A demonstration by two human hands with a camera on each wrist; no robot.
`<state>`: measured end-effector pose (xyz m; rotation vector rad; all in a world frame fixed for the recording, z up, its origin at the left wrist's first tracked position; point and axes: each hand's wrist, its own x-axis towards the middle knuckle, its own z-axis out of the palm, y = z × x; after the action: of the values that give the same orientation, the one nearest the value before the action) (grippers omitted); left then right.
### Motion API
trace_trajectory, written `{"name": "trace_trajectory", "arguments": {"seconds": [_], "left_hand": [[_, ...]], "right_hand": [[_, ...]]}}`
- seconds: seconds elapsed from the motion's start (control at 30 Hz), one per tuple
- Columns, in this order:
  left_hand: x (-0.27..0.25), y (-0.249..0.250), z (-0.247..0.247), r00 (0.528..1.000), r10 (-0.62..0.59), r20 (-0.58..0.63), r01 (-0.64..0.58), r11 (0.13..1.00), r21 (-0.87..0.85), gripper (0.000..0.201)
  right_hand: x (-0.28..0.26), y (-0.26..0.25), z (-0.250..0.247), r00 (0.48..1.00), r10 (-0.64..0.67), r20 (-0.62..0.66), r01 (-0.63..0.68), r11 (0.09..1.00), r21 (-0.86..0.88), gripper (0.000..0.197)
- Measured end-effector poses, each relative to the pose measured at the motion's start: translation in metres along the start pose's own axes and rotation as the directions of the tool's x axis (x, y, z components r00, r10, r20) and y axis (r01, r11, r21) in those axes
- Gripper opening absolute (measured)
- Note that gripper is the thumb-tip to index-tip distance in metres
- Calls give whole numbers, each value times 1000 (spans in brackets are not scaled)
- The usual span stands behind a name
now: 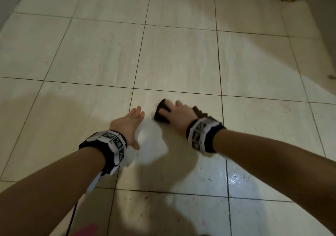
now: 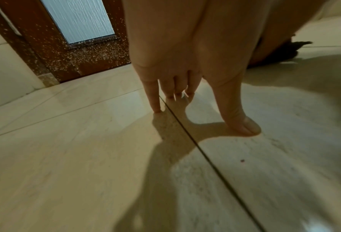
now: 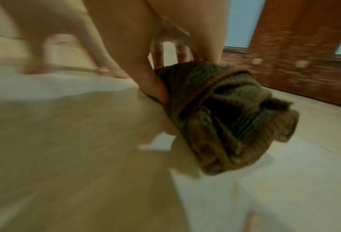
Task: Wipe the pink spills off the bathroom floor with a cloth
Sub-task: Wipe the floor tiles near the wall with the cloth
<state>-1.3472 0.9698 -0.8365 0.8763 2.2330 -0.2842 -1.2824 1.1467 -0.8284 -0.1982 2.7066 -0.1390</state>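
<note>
My right hand (image 1: 174, 113) grips a bunched dark brown cloth (image 1: 161, 111) and holds it down on the cream tiled floor (image 1: 178, 57); the hand is blurred. In the right wrist view the thumb and fingers curl round the cloth (image 3: 225, 119), whose folds stick out behind the palm. My left hand (image 1: 133, 122) lies flat on the tiles just left of the cloth, fingers straight; its fingertips (image 2: 157, 108) and thumb touch the floor. Pink specks (image 1: 203, 223) dot the near tiles, and a faint pink smear (image 1: 283, 106) shows at the right.
A dark wooden door (image 2: 82, 59) with a frosted glass panel (image 2: 78, 20) closes off the far side of the floor. White walls run along both sides. A wet glossy patch (image 1: 238, 179) shines under my right forearm. Something pink (image 1: 85, 229) shows at the bottom edge.
</note>
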Motion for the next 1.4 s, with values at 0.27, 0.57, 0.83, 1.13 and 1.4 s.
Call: {"name": "trace_trajectory", "arguments": {"seconds": [0.27,0.57,0.83,1.13,1.4], "left_hand": [[-1,1,-1,1000,3,-3,-3,1000,-5,117],[-1,4,-4,1000,-13,17,13,999,42,117],[-7,0,-1,999,43,-6,-42,995,93,113],[-29,-26,28,997,40,72,-52,985,165,123],[-43,-38,34,995,-11,96,-17,959,284,126]], "right_hand": [[-16,31,-2,931,325,-166,-248,898,364,51],[-19,51,9,886,463,-12,-455,876,163,47],[-71,-72,30,982,-131,138,110,982,151,40],[-7,14,6,958,284,-37,-273,945,181,65],[-48,-64,19,993,-34,116,17,989,146,44]]}}
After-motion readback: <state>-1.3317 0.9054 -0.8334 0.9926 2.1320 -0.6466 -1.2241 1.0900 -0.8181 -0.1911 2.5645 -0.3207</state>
